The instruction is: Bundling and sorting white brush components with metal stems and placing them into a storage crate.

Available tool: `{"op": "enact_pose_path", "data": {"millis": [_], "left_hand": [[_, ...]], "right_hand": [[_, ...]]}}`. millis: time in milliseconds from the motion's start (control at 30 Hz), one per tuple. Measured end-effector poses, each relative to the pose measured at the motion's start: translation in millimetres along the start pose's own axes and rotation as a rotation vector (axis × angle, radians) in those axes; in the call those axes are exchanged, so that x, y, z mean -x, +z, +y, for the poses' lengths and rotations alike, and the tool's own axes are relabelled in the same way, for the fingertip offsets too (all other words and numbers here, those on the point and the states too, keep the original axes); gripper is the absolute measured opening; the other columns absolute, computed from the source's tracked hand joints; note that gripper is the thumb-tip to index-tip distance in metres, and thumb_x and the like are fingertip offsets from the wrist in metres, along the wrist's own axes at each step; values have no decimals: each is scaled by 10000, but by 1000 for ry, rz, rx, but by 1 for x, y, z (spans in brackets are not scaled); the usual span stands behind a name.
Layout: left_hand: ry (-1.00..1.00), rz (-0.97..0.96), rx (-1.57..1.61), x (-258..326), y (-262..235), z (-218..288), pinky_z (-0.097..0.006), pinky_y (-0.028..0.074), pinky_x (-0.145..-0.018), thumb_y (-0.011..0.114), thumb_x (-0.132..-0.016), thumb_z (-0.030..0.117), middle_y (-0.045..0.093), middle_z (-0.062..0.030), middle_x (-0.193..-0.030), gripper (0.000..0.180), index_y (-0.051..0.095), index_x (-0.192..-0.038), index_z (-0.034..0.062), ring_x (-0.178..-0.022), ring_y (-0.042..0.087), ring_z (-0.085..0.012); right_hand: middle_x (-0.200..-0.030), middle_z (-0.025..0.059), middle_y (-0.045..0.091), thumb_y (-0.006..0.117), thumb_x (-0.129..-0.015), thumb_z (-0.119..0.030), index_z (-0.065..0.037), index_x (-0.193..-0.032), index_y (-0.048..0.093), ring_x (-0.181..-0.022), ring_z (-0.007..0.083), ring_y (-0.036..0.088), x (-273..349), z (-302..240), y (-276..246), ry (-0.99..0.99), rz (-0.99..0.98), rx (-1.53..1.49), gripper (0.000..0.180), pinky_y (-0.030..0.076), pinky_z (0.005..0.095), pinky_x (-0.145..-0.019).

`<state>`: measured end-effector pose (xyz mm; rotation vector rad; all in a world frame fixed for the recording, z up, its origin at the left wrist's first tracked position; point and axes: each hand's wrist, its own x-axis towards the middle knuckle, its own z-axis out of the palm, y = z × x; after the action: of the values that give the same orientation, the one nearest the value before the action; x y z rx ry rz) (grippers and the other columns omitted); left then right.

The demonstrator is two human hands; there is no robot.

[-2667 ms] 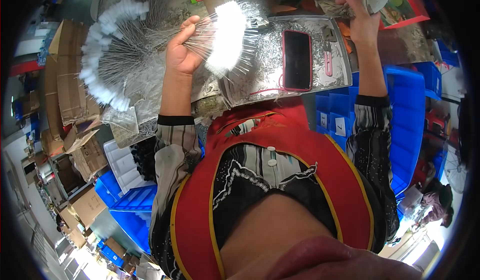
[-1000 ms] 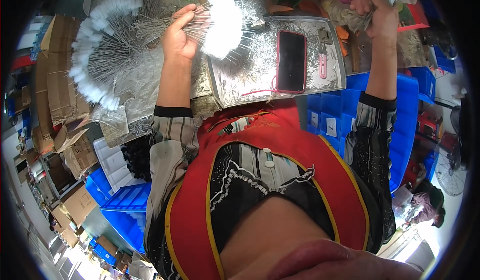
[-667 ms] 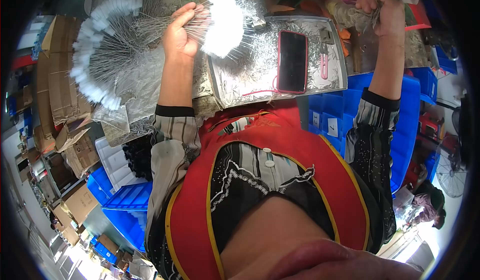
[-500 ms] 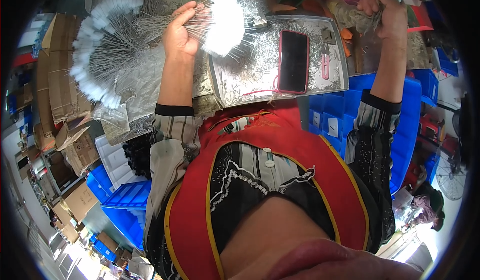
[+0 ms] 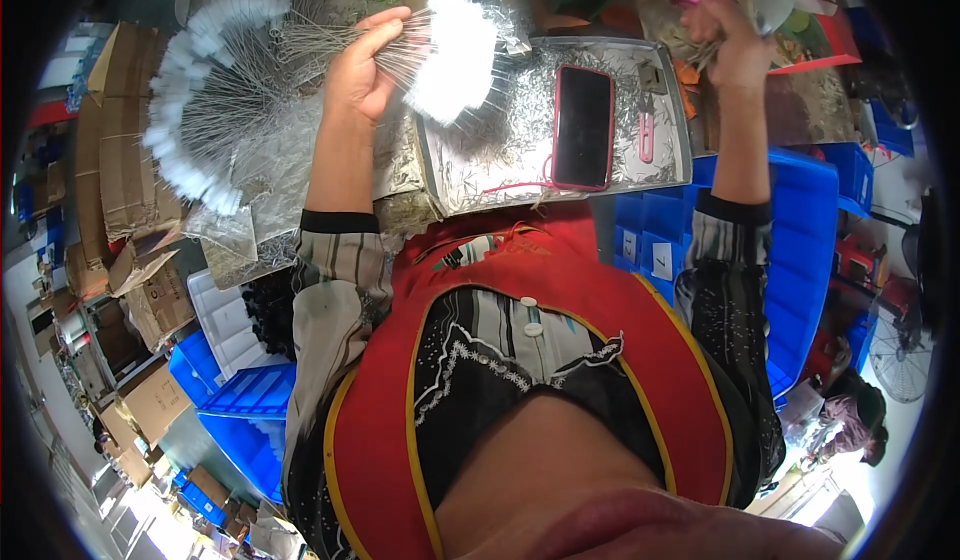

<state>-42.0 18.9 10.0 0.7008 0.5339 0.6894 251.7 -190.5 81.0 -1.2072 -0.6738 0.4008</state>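
Left hand (image 5: 362,75) closed on brush bundle (image 5: 440,45), held above tray (image 5: 672,150) with phone (image 5: 583,125). Right hand (image 5: 728,42) clenched on something unclear past tray's far right corner. Risk: loose grip might let wires splay, brushes slip onto phone.

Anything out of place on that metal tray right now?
A dark phone in a red case lies in the metal tray among loose wire bits, beside a pink clip. It looks odd among the parts. Nothing seems spilled or damaged.
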Motion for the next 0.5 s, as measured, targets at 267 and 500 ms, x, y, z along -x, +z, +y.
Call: {"op": "enact_pose_path", "data": {"millis": [267,500], "left_hand": [[59,-87,118,8,-9,-13,-362,486,-763,476,-771,-21,569,-161,-960,119,530,-871,17,-879,559,-247],[3,-152,127,0,-12,-11,-387,489,-793,447,-768,-39,545,-198,-993,125,508,-872,-3,-908,550,-273]], "right_hand": [[-444,56,412,514,-713,-117,-59,-500,426,-389,186,438,-3,-64,34,38,13,304,238,389,315,-444],[-440,47,395,508,-725,-119,-49,-531,436,-393,184,430,-51,13,-65,214,-166,-321,218,387,305,-453]]}}
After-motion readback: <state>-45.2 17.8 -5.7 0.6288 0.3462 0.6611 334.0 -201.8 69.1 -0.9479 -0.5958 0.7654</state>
